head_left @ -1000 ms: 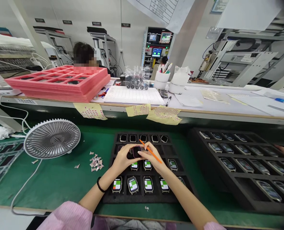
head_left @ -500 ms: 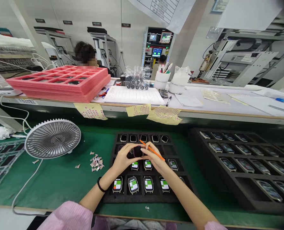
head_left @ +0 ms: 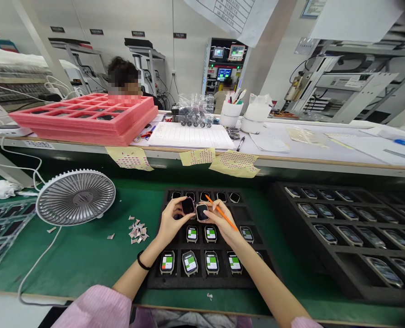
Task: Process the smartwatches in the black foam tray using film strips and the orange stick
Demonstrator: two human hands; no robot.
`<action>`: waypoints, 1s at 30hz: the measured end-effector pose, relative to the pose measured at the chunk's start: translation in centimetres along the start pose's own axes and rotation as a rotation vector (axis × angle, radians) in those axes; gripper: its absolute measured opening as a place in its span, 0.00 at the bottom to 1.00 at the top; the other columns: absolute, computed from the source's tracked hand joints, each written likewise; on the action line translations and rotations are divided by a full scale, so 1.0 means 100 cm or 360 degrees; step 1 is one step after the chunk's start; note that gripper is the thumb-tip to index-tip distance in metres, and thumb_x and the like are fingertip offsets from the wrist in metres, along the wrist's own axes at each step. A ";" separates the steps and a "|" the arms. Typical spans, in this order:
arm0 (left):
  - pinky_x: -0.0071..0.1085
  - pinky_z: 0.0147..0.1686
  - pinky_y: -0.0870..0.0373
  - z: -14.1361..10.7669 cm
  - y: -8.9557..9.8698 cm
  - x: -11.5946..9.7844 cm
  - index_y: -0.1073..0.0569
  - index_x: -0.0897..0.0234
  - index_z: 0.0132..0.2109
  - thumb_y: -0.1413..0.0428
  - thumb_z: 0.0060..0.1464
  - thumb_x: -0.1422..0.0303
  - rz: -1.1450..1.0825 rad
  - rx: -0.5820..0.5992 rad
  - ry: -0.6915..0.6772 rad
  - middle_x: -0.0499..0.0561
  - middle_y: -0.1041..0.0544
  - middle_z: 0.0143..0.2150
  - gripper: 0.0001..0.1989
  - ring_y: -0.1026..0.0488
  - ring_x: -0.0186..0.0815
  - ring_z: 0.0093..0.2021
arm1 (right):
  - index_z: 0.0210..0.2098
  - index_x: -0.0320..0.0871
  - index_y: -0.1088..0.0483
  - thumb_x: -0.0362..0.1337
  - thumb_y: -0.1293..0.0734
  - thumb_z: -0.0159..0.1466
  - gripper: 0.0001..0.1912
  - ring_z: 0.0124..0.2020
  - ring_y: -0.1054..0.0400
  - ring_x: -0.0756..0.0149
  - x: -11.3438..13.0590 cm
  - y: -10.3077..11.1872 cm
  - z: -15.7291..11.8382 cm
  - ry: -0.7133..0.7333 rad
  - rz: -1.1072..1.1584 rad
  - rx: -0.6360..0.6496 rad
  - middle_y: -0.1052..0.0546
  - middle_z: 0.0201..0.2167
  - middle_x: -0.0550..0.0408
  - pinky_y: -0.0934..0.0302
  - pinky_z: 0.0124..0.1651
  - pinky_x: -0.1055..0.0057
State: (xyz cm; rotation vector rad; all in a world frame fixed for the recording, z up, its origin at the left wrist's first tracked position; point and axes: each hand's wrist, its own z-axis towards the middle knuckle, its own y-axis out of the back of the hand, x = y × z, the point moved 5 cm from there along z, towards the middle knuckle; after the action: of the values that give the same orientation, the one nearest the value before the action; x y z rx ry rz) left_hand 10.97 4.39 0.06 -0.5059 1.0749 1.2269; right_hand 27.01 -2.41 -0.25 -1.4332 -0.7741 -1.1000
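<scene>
My left hand (head_left: 171,222) pinches a dark, rounded-square watch screen (head_left: 188,206) by its edges. Between the fingers of my right hand (head_left: 223,223) is a smartwatch (head_left: 202,212) with a pale frame and dark face, close beside the screen. A slim orange stick (head_left: 222,213) is also tucked in that hand, slanting up to the left. Both hands are above a black foam tray (head_left: 207,283). Lit watches with green and white displays, such as one smartwatch (head_left: 212,263), lie in its front compartments, and dark-faced ones fill the back row.
Another black foam tray (head_left: 328,259) of watches stands to the right. On the left are a grey fan (head_left: 82,199), small paper scraps (head_left: 138,231) and a clear plastic tray (head_left: 9,228). Pink foam trays (head_left: 120,132) rest on the shelf; a person sits behind them.
My hands have moved slightly apart. The dark screen has shifted up and left with my left hand, and the pale-framed watch now shows in my right. The orange stick stays in my right hand.
</scene>
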 end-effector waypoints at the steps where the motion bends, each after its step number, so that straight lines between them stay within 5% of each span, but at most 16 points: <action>1: 0.30 0.33 0.24 0.000 0.000 0.001 0.31 0.61 0.52 0.38 0.49 0.61 -0.0003 -0.0005 0.0010 0.54 0.27 0.45 0.23 0.27 0.34 0.36 | 0.28 0.46 0.44 0.42 0.26 0.53 0.21 0.50 0.30 0.55 0.000 0.001 0.000 0.0003 -0.0003 -0.0006 0.25 0.45 0.51 0.28 0.42 0.53; 8: 0.32 0.36 0.25 0.003 0.002 0.010 0.32 0.60 0.52 0.38 0.50 0.62 0.0129 0.0022 -0.0052 0.54 0.28 0.46 0.23 0.27 0.35 0.38 | 0.28 0.46 0.45 0.43 0.26 0.52 0.21 0.49 0.30 0.53 0.000 0.006 0.004 0.0072 -0.0056 -0.0039 0.25 0.45 0.51 0.28 0.38 0.54; 13: 0.35 0.39 0.27 0.013 -0.005 0.005 0.32 0.60 0.53 0.39 0.51 0.65 0.0337 0.0251 -0.0213 0.54 0.27 0.46 0.22 0.27 0.37 0.40 | 0.28 0.46 0.44 0.46 0.27 0.52 0.21 0.50 0.31 0.52 0.024 0.054 0.007 0.0362 -0.0369 -0.0348 0.25 0.45 0.49 0.27 0.37 0.56; 20: 0.42 0.43 0.29 0.030 -0.083 -0.018 0.29 0.61 0.48 0.34 0.43 0.67 0.0862 0.0701 -0.0545 0.53 0.25 0.43 0.23 0.27 0.46 0.45 | 0.27 0.47 0.44 0.50 0.33 0.53 0.18 0.37 0.26 0.56 0.024 0.137 0.005 0.0354 -0.1268 -0.0557 0.23 0.37 0.50 0.29 0.28 0.61; 25: 0.42 0.44 0.31 0.029 -0.126 -0.024 0.28 0.64 0.47 0.36 0.46 0.65 0.0941 0.0728 -0.0648 0.56 0.24 0.44 0.20 0.27 0.50 0.46 | 0.23 0.47 0.46 0.45 0.34 0.52 0.14 0.31 0.27 0.57 0.026 0.146 -0.001 0.0390 -0.1612 -0.0532 0.23 0.29 0.52 0.33 0.35 0.59; 30: 0.43 0.45 0.32 0.029 -0.109 -0.021 0.28 0.66 0.47 0.44 0.56 0.65 0.0970 0.0707 -0.0641 0.58 0.25 0.46 0.14 0.28 0.51 0.48 | 0.26 0.48 0.47 0.43 0.40 0.59 0.11 0.37 0.27 0.55 0.040 0.138 -0.010 0.0466 -0.1892 -0.0471 0.24 0.34 0.48 0.37 0.39 0.62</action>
State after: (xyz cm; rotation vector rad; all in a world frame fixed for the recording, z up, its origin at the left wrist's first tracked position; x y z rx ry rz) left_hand 22.20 2.26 0.82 0.4307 1.1371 1.4699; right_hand 40.79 -6.24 -1.70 -0.9223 -1.3264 -2.3352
